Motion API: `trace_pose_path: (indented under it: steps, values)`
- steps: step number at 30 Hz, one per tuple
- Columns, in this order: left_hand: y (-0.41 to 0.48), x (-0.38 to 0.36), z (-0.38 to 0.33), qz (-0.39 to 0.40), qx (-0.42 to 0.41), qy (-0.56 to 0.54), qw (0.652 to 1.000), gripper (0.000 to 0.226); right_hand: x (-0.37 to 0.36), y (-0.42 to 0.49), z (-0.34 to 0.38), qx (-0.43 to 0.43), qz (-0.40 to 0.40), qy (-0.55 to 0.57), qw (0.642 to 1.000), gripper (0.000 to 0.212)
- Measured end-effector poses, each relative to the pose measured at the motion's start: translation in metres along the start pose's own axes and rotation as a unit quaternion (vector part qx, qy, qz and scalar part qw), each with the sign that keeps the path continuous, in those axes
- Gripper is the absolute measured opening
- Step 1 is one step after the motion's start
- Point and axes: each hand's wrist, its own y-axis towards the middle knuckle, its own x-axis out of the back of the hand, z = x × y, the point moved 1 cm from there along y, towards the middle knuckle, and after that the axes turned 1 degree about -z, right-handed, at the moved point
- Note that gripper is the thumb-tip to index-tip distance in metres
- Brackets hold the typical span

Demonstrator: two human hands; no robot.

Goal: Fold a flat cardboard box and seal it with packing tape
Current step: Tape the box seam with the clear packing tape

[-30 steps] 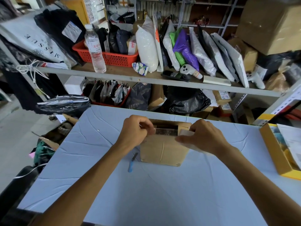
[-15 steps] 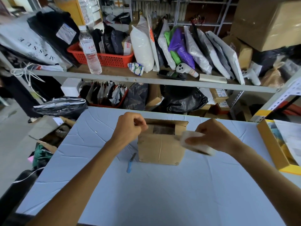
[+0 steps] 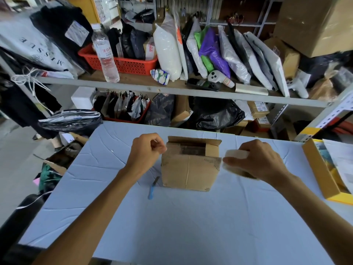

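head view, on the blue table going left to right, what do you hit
left hand closed in a fist → small blue-handled cutter → brown cardboard box with its top open → roll of pale packing tape in the right hand → yellow open tray-like box

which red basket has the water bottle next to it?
The upper red basket, on the shelf board: the water bottle stands at its front. The lower red basket sits under that shelf, with no bottle.
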Motion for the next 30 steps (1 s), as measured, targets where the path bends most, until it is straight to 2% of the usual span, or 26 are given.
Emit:
trace_pose_path:
  steps: [2,3,8,13,16,18,20,24,28,30]
  values:
    - [-0.001,-0.002,0.002,-0.003,-0.006,0.001,1.0,0.019,-0.003,0.0,0.0,-0.003,-0.046,-0.096,0.994,0.057]
    - [-0.001,-0.003,0.002,-0.002,-0.01,0.001,1.0,0.015,-0.004,0.001,-0.002,-0.009,-0.054,-0.102,0.993,0.059]
    - [-0.003,-0.007,0.003,0.003,-0.036,-0.022,0.999,0.008,-0.008,0.002,-0.008,-0.015,-0.02,-0.05,0.998,0.061]
    - [-0.014,-0.01,0.017,0.028,-0.008,-0.039,0.999,0.014,-0.001,-0.002,-0.017,0.037,0.019,0.104,0.994,0.04]
    - [-0.015,-0.007,0.021,0.033,0.001,-0.033,0.999,0.029,-0.002,-0.003,-0.015,0.042,0.011,0.07,0.997,0.037]
    - [-0.014,-0.005,0.021,0.052,0.006,-0.055,0.997,0.02,-0.001,0.0,-0.016,0.033,0.013,0.055,0.998,0.039]
    - [-0.013,-0.003,0.021,0.076,0.015,-0.072,0.994,0.013,0.003,0.002,-0.019,0.038,0.04,0.102,0.993,0.038]
    - [-0.01,0.002,0.021,0.089,0.036,-0.089,0.991,0.008,0.007,0.003,-0.022,0.051,0.088,0.138,0.985,0.021]
    - [-0.011,0.004,0.021,0.095,0.065,-0.1,0.988,0.014,0.006,0.006,-0.022,0.045,0.088,0.132,0.986,0.016]
    - [-0.012,0.002,0.02,0.071,0.055,-0.083,0.993,0.013,0.003,0.006,-0.021,0.051,0.069,0.121,0.989,0.02]
